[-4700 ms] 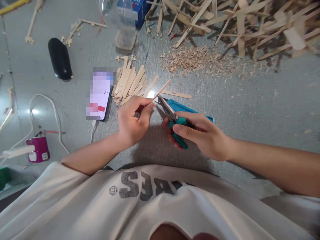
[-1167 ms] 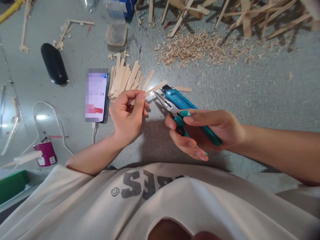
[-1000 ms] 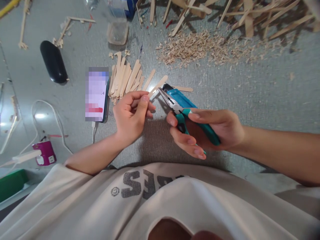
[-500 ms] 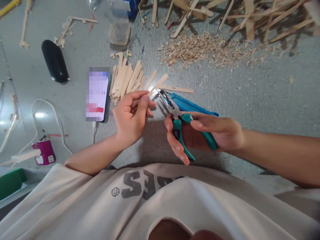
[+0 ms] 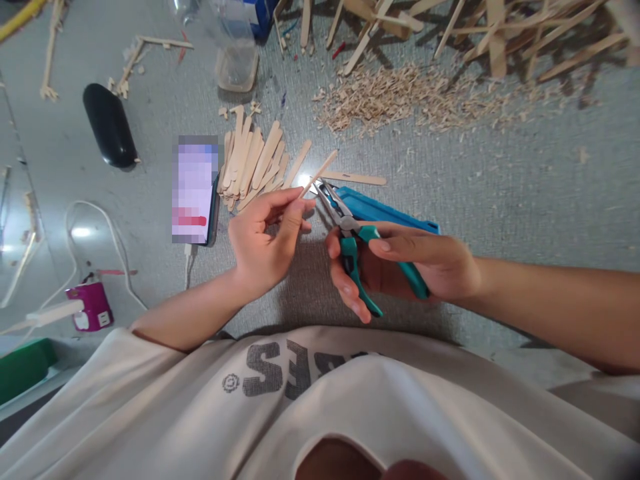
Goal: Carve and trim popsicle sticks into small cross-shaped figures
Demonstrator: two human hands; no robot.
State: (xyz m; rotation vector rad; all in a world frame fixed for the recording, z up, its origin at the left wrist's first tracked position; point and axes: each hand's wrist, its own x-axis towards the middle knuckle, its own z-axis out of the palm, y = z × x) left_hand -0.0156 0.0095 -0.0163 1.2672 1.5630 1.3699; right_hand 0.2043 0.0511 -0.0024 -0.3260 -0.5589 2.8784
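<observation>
Between thumb and forefinger, my left hand point(image 5: 267, 240) pinches a wooden craft stick point(image 5: 323, 170), its edge turned toward me and its free end pointing up and right. My right hand point(image 5: 400, 260) is wrapped round the green handles of long-nose pliers point(image 5: 349, 225), which are spread apart. The pliers' jaws lie close to the stick; I cannot tell whether they touch it. Under the jaws lies a blue utility knife point(image 5: 385, 210). A pile of craft sticks point(image 5: 250, 157) rests just beyond my left hand, and a single loose stick point(image 5: 355, 178) lies past the pliers.
A phone point(image 5: 195, 190) with a cable lies left of the pile. Wood shavings point(image 5: 385, 100) are heaped farther back, below a jumble of long sticks point(image 5: 495, 40). A black case point(image 5: 109, 125), a purple adapter point(image 5: 91, 307) and a clear container point(image 5: 237, 67) stand around the left side.
The stick in my left hand has turned from its flat face to its narrow edge. The pliers have shifted slightly left, toward the stick.
</observation>
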